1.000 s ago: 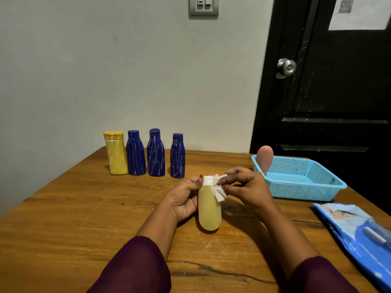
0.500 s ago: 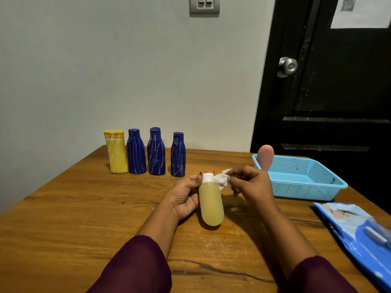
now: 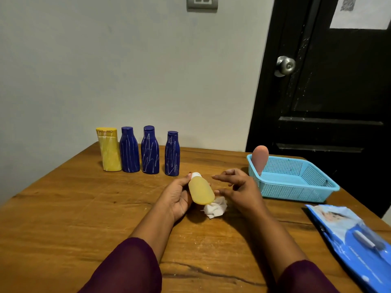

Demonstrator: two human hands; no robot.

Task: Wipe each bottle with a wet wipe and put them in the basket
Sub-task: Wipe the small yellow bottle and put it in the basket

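My left hand (image 3: pixel 178 196) grips a small amber bottle (image 3: pixel 201 191) with a white cap, tilted over the table's middle. A crumpled white wet wipe (image 3: pixel 214 208) lies on the table just under the bottle's base. My right hand (image 3: pixel 237 188) hovers beside the bottle with its fingers spread and holds nothing. A light blue basket (image 3: pixel 296 187) stands at the right, and a pink bottle (image 3: pixel 259 158) leans in its near-left corner. At the back left stand a yellow bottle (image 3: pixel 109 150) and three dark blue bottles (image 3: pixel 150 150) in a row.
A blue wet-wipe pack (image 3: pixel 351 240) lies at the table's right front edge. A black door (image 3: pixel 328 81) with a metal knob stands behind the basket. The wooden table (image 3: pixel 74 208) reaches the grey wall at the back.
My right hand let go of the wipe, which now lies on the table under the bottle. The bottle tilted further in my left hand.
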